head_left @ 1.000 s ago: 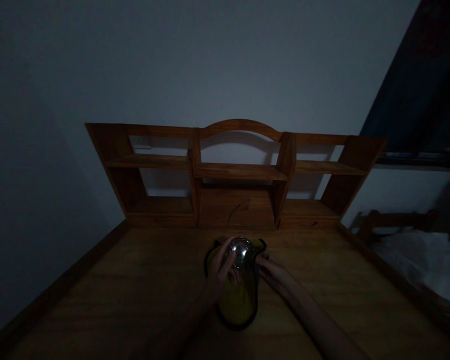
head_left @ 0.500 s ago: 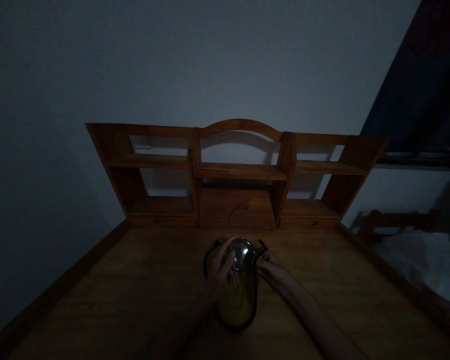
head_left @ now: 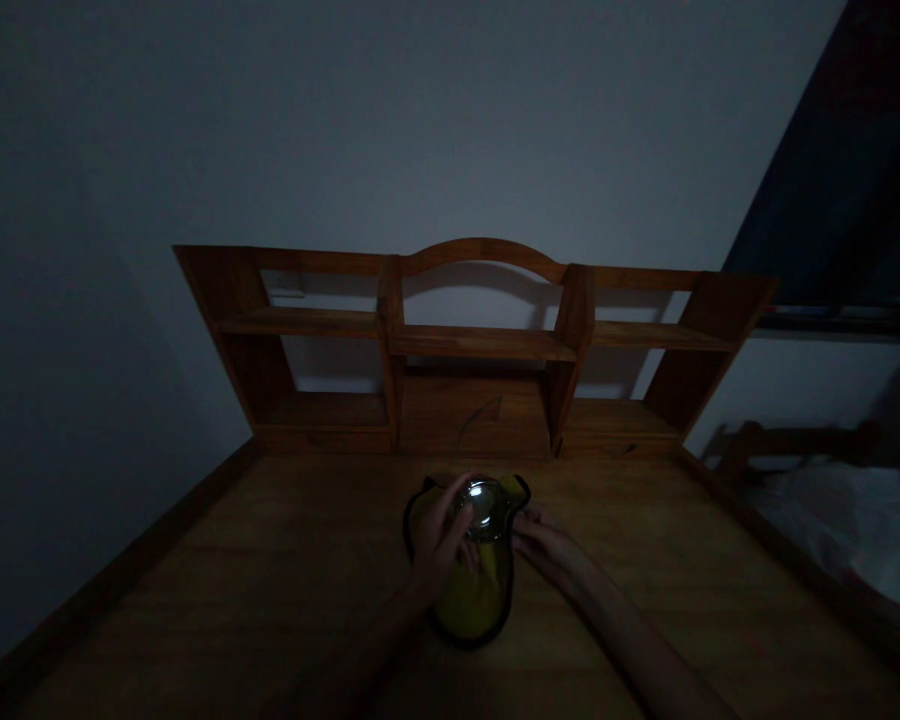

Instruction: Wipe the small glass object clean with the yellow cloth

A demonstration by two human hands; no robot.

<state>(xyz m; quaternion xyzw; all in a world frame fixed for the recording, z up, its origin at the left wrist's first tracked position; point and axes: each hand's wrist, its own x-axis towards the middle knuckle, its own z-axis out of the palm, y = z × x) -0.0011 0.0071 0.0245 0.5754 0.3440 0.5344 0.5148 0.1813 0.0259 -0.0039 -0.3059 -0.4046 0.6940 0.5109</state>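
Observation:
My left hand (head_left: 446, 530) is wrapped round the left side of a clear, shiny round glass vessel (head_left: 483, 505); whether it is a cup or a bowl is too dark to tell. A yellow-green cloth (head_left: 474, 605) with a black edge lies under and around the glass, spreading toward me. On the right, my right hand (head_left: 536, 535) has its fingers closed on the black-edged side of this cloth, close to the glass. The glass's lower part and some of the left fingers are hidden.
The wooden desk top (head_left: 285, 570) has raised side edges. Behind it stands a wooden shelf unit (head_left: 484, 343) against a pale wall (head_left: 435, 130). Beyond the desk's right edge are a whitish bundle (head_left: 855, 530) and a wooden rail (head_left: 810, 440). Light is dim.
The cloth's near edge has drawn up slightly, away from me, and its upper right corner has shifted and opened out. Both hands stay in nearly the same place on glass and cloth.

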